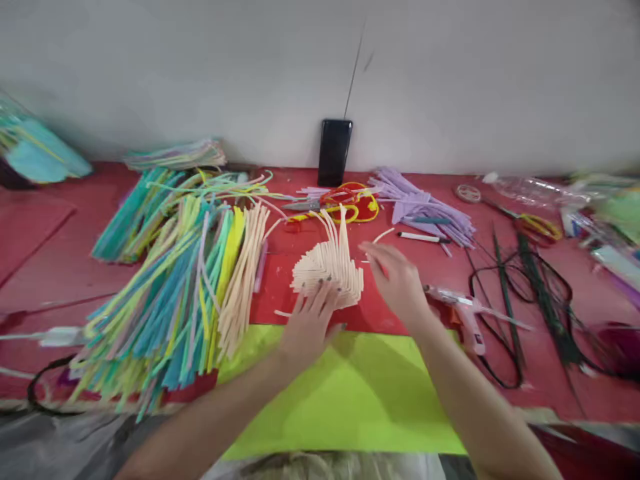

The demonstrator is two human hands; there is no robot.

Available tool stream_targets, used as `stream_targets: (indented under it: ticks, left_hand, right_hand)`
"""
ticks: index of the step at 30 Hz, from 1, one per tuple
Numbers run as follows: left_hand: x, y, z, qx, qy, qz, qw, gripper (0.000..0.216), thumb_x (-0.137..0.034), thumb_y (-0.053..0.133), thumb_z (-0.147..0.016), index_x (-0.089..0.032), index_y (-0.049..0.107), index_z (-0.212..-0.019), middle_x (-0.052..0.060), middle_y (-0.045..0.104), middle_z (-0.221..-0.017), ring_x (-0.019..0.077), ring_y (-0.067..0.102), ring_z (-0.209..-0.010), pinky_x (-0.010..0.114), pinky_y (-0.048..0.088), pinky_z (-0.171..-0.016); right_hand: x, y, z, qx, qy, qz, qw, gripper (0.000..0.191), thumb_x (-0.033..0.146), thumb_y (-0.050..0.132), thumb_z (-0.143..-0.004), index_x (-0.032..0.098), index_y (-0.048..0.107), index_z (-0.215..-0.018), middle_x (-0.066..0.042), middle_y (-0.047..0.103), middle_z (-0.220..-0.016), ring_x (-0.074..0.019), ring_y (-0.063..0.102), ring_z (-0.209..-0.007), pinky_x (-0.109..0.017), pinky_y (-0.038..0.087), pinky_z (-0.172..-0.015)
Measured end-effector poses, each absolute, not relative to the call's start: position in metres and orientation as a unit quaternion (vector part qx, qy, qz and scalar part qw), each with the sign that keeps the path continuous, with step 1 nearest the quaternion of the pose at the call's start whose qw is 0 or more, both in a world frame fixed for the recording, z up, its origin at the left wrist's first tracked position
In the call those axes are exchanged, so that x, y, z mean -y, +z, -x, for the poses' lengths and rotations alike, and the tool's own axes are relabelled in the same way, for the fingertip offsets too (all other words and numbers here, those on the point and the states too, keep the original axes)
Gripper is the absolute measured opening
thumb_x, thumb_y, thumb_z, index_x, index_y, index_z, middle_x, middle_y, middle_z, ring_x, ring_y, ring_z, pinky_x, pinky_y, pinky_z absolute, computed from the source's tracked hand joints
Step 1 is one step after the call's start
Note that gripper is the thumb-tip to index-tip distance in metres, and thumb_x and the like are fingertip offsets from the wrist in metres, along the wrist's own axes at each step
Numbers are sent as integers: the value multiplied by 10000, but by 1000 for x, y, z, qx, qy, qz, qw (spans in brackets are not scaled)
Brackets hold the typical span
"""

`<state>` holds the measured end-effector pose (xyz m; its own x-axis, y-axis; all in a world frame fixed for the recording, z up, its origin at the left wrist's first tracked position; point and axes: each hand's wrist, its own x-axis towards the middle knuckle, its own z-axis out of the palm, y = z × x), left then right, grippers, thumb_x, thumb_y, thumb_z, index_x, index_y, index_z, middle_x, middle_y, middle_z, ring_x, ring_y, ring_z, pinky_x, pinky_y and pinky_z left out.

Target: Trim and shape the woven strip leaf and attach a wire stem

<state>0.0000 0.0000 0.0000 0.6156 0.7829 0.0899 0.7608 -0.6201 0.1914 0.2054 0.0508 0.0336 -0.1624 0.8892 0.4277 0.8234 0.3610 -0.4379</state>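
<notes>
Beyond the smooth lime-green sheet [350,400], a rounded, ridged, fuzzy cream chenille-stem piece [325,262] is lying partly under the spread, ungripping left hand [311,319]; the right hand [399,280] is hovering half-curled, its hold unclear.

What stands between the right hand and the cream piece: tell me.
Nothing sizable shows: only red surface and a small pale bit lie between the right hand and the cream piece. The left hand covers part of the piece's near side.
</notes>
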Motion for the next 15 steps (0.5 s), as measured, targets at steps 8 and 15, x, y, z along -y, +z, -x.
stream_targets:
  ticks: [8, 15]
  left_hand:
    - [0, -10, 4, -425, 94, -900, 40, 647, -481, 353, -885, -115, 265, -1411, 151, 230, -1500, 297, 190, -1385, 463, 241, -1104]
    - [0, -13, 6, -421, 100, -900, 41, 640, -465, 329, -896, -109, 241, -1420, 134, 196, -1513, 290, 177, -1389, 460, 235, -1105]
  right_hand:
    - [-236, 43, -181, 805, -10, 593, 0, 396, 210, 543, -786, 112, 590, -1167, -160, 612, -1133, -276, 567, -1037, -391, 429, -885]
    - [-251, 38, -169, 816, -39, 575, -48, 446, 279, 604, -733, 117, 584, -1148, -157, 597, -1155, -301, 529, -1087, -411, 406, -895]
